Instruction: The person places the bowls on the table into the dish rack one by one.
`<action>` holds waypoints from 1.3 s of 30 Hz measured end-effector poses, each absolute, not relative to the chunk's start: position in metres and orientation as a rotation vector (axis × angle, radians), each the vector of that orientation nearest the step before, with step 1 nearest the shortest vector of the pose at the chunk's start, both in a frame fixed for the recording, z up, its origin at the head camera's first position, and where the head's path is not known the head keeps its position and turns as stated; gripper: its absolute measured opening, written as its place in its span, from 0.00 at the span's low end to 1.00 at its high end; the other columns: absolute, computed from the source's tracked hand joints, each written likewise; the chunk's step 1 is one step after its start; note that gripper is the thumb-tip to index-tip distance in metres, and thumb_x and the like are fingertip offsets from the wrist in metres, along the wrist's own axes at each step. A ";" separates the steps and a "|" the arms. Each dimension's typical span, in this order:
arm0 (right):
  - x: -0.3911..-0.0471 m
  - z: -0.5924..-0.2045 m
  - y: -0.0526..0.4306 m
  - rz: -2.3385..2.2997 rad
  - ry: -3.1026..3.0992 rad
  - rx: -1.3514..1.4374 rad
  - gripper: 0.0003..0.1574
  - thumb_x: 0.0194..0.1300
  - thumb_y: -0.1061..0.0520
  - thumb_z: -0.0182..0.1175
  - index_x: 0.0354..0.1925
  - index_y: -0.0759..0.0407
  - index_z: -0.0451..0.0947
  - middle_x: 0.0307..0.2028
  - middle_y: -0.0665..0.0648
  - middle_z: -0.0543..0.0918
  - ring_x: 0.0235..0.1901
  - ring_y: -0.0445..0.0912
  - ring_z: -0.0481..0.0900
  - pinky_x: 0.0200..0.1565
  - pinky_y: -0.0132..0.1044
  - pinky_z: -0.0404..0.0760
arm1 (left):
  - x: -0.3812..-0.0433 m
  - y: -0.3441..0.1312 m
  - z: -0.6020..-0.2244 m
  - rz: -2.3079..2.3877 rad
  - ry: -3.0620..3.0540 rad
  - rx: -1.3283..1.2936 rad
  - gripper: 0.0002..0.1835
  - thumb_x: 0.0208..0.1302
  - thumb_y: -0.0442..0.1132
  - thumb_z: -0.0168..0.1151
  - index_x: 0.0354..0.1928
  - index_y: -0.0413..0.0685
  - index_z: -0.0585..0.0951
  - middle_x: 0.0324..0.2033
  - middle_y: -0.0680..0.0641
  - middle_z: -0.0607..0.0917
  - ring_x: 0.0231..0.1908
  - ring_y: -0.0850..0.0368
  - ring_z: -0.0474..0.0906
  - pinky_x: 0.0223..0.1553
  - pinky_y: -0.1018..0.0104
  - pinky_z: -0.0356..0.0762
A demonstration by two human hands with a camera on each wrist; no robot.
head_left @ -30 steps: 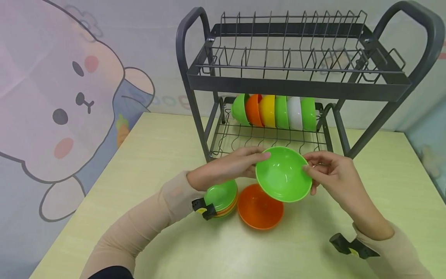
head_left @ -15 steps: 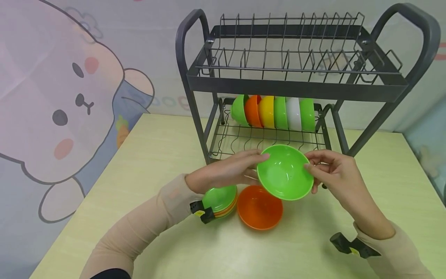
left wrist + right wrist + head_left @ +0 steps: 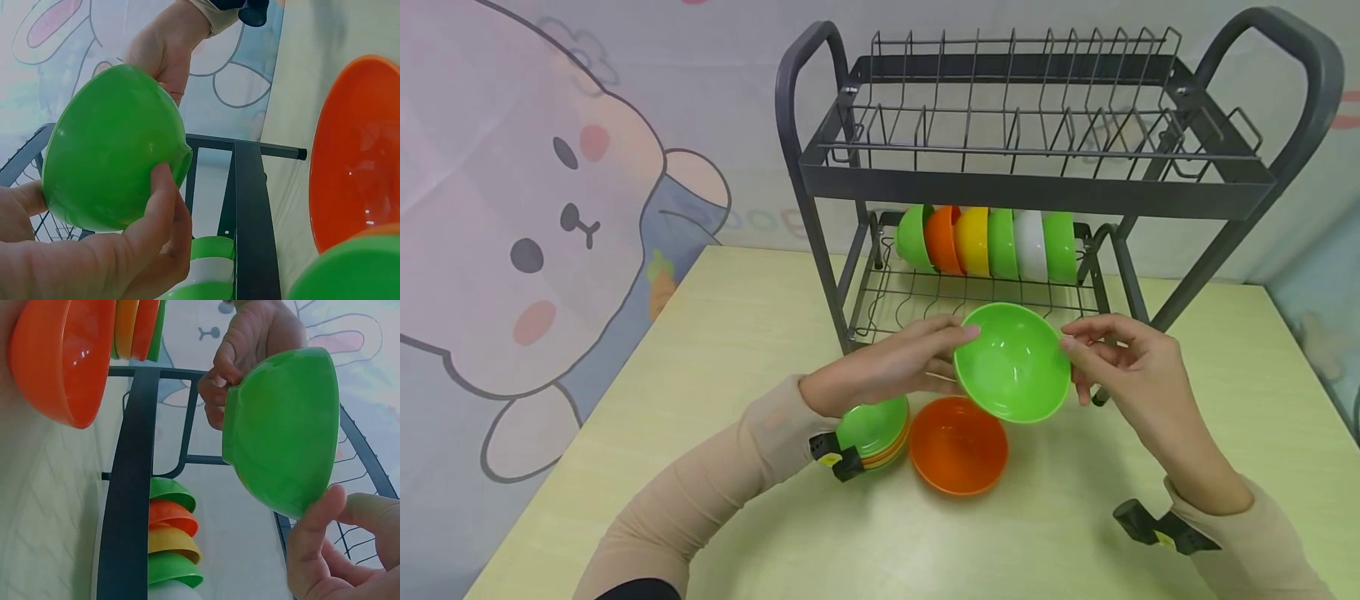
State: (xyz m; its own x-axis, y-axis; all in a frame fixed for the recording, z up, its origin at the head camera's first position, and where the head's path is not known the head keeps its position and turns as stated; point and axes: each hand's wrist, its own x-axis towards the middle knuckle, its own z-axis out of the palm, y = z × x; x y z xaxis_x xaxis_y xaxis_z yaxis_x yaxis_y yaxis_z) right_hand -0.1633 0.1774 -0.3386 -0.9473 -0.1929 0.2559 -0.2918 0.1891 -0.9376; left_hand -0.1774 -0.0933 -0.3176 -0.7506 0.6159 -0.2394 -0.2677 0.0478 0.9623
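Note:
A bright green bowl (image 3: 1013, 363) is held up above the table, its inside tilted toward the head camera. My left hand (image 3: 901, 360) grips its left side, thumb on the rim and fingers spread under the outer wall, as the left wrist view shows around the bowl (image 3: 115, 150). At the opposite rim, my right hand (image 3: 1131, 367) pinches the edge between thumb and curled fingers. The right wrist view has a right fingertip against the outside of the bowl (image 3: 284, 428). Below it, an orange bowl (image 3: 958, 450) stands on the table beside stacked small dishes (image 3: 874, 429), green on top.
Behind the hands stands a dark two-tier dish rack (image 3: 1037, 187). On its lower tier, a row of green, orange, yellow and white bowls (image 3: 973, 242) leans on edge. The upper tier has wire slots. A cartoon-print cloth (image 3: 587, 167) hangs behind the pale table (image 3: 760, 308).
The green bowl has risen slightly, toward the rack. My right hand has turned a little, and its thumb has slid from inside the bowl out to the rim.

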 end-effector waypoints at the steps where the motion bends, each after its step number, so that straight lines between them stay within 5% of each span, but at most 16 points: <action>1: -0.163 -0.338 0.178 1.860 -2.338 0.467 0.13 0.67 0.64 0.65 0.48 0.70 0.79 0.31 0.58 0.81 0.17 0.47 0.76 0.23 0.31 0.79 | -0.178 -0.093 -0.318 1.776 1.694 0.347 0.23 0.81 0.44 0.42 0.66 0.34 0.61 0.51 0.35 0.77 0.50 0.43 0.80 0.56 0.54 0.79; 11: -0.169 -0.336 0.189 1.624 -2.075 0.292 0.08 0.63 0.71 0.64 0.41 0.74 0.80 0.31 0.53 0.81 0.24 0.42 0.73 0.22 0.22 0.72 | -0.181 -0.095 -0.317 1.800 1.720 0.310 0.16 0.80 0.43 0.44 0.57 0.38 0.63 0.48 0.39 0.77 0.46 0.46 0.81 0.55 0.53 0.79; 18: -0.177 -0.336 0.194 1.772 -1.615 0.381 0.10 0.54 0.80 0.64 0.35 0.86 0.73 0.31 0.58 0.80 0.26 0.43 0.75 0.32 0.23 0.77 | -0.184 -0.094 -0.315 1.822 1.714 0.291 0.22 0.80 0.43 0.45 0.65 0.35 0.62 0.53 0.38 0.75 0.49 0.45 0.80 0.56 0.53 0.78; 22: -0.184 -0.335 0.195 1.764 -1.452 0.321 0.14 0.50 0.80 0.65 0.35 0.79 0.71 0.33 0.59 0.75 0.28 0.45 0.70 0.33 0.27 0.72 | -0.186 -0.094 -0.313 1.829 1.718 0.289 0.24 0.80 0.43 0.45 0.68 0.35 0.62 0.56 0.37 0.73 0.51 0.42 0.80 0.57 0.53 0.78; 26: -0.188 -0.331 0.199 1.614 -1.618 0.130 0.26 0.52 0.72 0.69 0.47 0.66 0.69 0.39 0.54 0.72 0.35 0.43 0.69 0.39 0.29 0.66 | -0.189 -0.093 -0.312 1.836 1.735 0.267 0.25 0.80 0.43 0.46 0.69 0.34 0.61 0.57 0.36 0.71 0.49 0.43 0.80 0.57 0.52 0.77; 30: -0.195 -0.329 0.201 1.656 -1.710 0.059 0.31 0.57 0.68 0.70 0.56 0.63 0.68 0.43 0.52 0.73 0.44 0.43 0.72 0.44 0.30 0.67 | -0.193 -0.092 -0.311 1.846 1.741 0.239 0.25 0.79 0.43 0.48 0.68 0.34 0.61 0.57 0.36 0.71 0.50 0.43 0.80 0.58 0.50 0.76; 39: -0.216 -0.340 0.199 2.128 -1.292 0.382 0.12 0.63 0.73 0.63 0.45 0.73 0.77 0.39 0.64 0.76 0.32 0.50 0.81 0.36 0.33 0.84 | -0.202 -0.089 -0.307 1.845 1.747 0.213 0.28 0.79 0.45 0.49 0.70 0.36 0.58 0.59 0.37 0.68 0.54 0.39 0.78 0.59 0.49 0.75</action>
